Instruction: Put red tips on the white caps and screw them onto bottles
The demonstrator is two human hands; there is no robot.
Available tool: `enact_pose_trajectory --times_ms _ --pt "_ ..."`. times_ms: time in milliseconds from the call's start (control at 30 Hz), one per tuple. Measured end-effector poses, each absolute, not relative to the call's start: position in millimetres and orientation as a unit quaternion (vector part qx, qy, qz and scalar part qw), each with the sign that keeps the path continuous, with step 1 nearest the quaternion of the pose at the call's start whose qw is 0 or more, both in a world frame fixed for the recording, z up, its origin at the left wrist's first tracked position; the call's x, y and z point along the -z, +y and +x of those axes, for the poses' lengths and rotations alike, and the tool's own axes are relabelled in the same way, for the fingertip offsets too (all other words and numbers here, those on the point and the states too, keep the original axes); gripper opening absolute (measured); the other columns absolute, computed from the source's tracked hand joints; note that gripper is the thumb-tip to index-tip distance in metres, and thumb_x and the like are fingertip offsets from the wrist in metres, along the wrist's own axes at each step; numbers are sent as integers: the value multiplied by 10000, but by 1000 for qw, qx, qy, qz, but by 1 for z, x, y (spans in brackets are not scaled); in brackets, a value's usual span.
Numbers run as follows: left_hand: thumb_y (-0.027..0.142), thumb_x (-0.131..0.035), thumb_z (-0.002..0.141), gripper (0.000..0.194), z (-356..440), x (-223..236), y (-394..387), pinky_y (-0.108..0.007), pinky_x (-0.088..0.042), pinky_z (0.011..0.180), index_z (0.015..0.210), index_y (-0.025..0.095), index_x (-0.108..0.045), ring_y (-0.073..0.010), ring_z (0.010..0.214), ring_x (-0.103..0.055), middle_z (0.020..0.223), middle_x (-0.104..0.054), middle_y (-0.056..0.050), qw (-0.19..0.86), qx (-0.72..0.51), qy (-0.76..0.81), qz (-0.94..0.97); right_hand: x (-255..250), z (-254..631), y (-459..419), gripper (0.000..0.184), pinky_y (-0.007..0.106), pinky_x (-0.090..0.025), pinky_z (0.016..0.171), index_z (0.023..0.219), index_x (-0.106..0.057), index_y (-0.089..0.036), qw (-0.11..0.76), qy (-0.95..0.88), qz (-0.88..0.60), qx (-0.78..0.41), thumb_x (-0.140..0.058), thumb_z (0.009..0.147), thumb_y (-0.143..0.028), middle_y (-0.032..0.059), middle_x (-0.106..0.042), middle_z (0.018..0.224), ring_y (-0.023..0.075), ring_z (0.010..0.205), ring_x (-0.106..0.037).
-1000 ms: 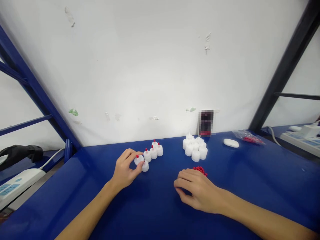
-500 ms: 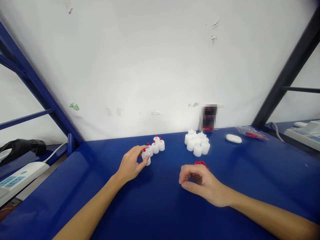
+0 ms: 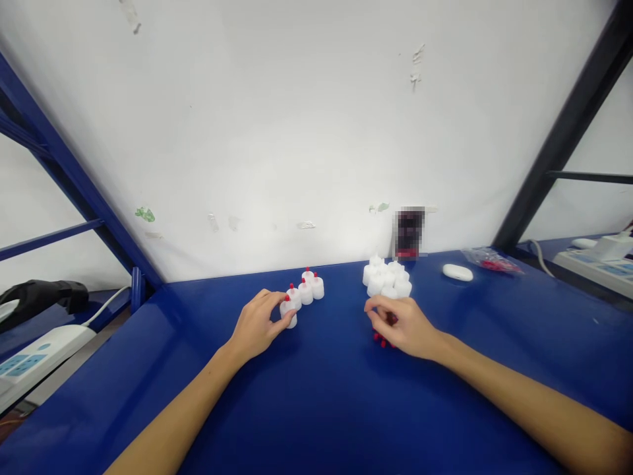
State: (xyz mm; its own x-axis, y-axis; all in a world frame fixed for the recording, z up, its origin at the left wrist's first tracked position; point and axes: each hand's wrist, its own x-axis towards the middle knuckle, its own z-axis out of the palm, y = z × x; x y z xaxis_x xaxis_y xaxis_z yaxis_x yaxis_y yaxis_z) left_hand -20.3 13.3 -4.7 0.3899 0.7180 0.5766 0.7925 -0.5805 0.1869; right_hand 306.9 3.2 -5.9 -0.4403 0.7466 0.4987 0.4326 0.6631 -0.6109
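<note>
My left hand [image 3: 254,323] has its thumb and index finger around the front small white bottle [image 3: 291,320], which stands upright and has a red tip. Behind it, several more white bottles with red tips [image 3: 305,291] stand close together. My right hand [image 3: 405,328] is curled over a small pile of red caps [image 3: 383,342], thumb and index finger nearly together. Whatever is between those fingertips is too small to make out. Just beyond that hand is a tight group of white bottles [image 3: 376,285] without red tips.
On the blue table [image 3: 306,409], a white oval case [image 3: 457,272] and a clear bag with red pieces [image 3: 494,262] lie at the back right. A blurred dark item [image 3: 409,231] leans on the wall. Power strips [image 3: 42,359] flank the table.
My right hand has moved away from me, up to the white bottle group, uncovering the near edge of the red pile. My left hand stays at the front bottle. The view has shifted slightly.
</note>
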Motion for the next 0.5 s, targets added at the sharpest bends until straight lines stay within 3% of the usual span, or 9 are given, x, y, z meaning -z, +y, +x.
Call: enact_pose_trajectory --times_ms 233,500 --pt "482 -495 982 321 -26 11 16 -272 -464 629 1093 214 -634 -168 758 -610 935 -684 -30 26 303 -490 -817 -2 340 36 177 262 -368 554 917 -634 -209 349 -798 -487 -58 -471 881 -268 -46 -530 532 132 475 -487" --pt "488 -504 982 322 -26 10 16 -287 -470 679 1107 211 -612 -186 835 -599 988 -658 -39 9 296 -496 -816 -14 341 34 273 276 -353 594 1043 -662 -191 244 -762 -599 -24 -494 891 -344 14 -635 612 202 591 -605"
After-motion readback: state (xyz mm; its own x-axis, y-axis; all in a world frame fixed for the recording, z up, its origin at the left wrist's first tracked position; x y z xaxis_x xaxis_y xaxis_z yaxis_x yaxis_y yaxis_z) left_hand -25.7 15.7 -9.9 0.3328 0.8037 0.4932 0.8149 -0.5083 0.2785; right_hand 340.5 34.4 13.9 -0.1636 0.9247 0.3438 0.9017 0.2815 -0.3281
